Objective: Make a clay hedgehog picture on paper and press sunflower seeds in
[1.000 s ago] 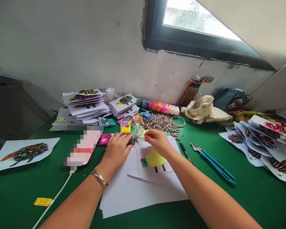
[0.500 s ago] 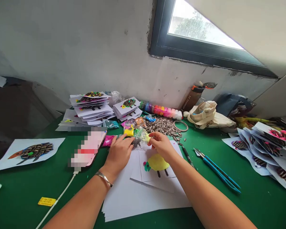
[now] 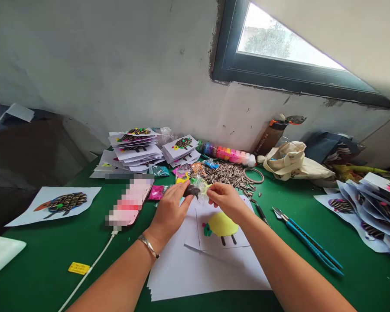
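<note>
A packet of black clay [image 3: 192, 191] in clear plastic is gripped between the thumb and fingers of my left hand [image 3: 173, 204], which wears a silver bracelet [image 3: 148, 245]. Just to its right, my right hand [image 3: 226, 200] is closed in a pinch; what its fingertips hold is too small to make out. Behind those fingertips lies pale yellow clay in a clear bag [image 3: 206, 189]. Below both hands, a sheet carries a yellow clay body [image 3: 223, 223] with a green head [image 3: 207, 230] and two black legs, on top of stacked white paper [image 3: 182, 277].
Sunflower seeds [image 3: 227, 173], a tape ring [image 3: 254, 175] and coloured clay packets [image 3: 156, 192] lie beyond my hands. Blue tweezers [image 3: 312, 245] and a black-handled tool [image 3: 261, 213] are at right. A phone [image 3: 133, 199] with its cable is at left. Finished pictures [image 3: 138, 151] are piled behind.
My left hand has closed on the black clay packet and raised it slightly. My right hand has drawn back a little from the yellow clay bag. The view has shifted left.
</note>
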The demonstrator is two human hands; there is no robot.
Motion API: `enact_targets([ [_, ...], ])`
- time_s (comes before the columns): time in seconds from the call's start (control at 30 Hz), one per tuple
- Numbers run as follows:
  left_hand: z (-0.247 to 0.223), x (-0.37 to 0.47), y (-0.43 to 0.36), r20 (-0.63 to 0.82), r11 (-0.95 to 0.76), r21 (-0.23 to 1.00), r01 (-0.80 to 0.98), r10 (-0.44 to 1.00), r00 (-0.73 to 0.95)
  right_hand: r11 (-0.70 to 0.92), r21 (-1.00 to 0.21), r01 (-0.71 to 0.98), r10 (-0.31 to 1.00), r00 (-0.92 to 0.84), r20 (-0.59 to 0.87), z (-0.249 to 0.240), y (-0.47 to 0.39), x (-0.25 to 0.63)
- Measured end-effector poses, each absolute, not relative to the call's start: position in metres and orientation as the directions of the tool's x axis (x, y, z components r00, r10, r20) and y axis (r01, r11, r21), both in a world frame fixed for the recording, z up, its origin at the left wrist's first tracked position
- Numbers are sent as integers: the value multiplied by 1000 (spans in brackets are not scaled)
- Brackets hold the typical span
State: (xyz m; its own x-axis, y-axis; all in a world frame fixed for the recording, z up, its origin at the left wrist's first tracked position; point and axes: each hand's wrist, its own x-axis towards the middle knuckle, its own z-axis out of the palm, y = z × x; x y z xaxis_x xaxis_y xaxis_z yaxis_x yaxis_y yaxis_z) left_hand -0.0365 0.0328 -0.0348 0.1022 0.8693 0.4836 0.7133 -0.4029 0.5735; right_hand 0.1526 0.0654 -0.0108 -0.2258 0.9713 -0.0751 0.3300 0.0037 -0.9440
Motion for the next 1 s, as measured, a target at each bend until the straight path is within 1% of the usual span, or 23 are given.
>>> enact_targets([
  [0.1, -27, -33, 29, 404, -342, 705, 621, 914, 45, 53, -950, 308, 965, -261, -31, 2, 60, 153],
  [0.17, -25, -31, 27, 336, -287, 803, 522, 942, 1, 67, -955, 288, 964, -264, -11, 6, 56, 152],
  [0.23, -24, -27, 26, 271, -231, 878, 419, 962, -37, 44, -960, 276, 973, -229, -21, 5, 54, 151],
  [0.3, -24, -23, 24, 218, -184, 919, 347, 974, -59, 16, -960, 278, 982, -186, -37, 0, 53, 151],
  [0.43, -24, -15, 20, 163, -144, 945, 293, 986, -41, -12, -968, 251, 988, -149, -51, -13, 50, 154],
  [0.57, -23, -10, 17, 135, -120, 948, 293, 990, -31, -73, -993, 97, 978, -186, -90, -16, 43, 159],
  [0.7, -22, -9, 17, 124, -113, 959, 261, 992, -25, -156, -988, -13, 963, -223, -149, -13, 37, 163],
  [0.87, -21, -8, 17, 53, -52, 973, 225, 999, 1, -243, -949, -199, 942, -281, -182, -10, 33, 166],
  [1.0, -17, -7, 17, 13, -13, 981, 195, 1000, 2, -300, -916, -266, 919, -337, -203, -8, 33, 170],
])
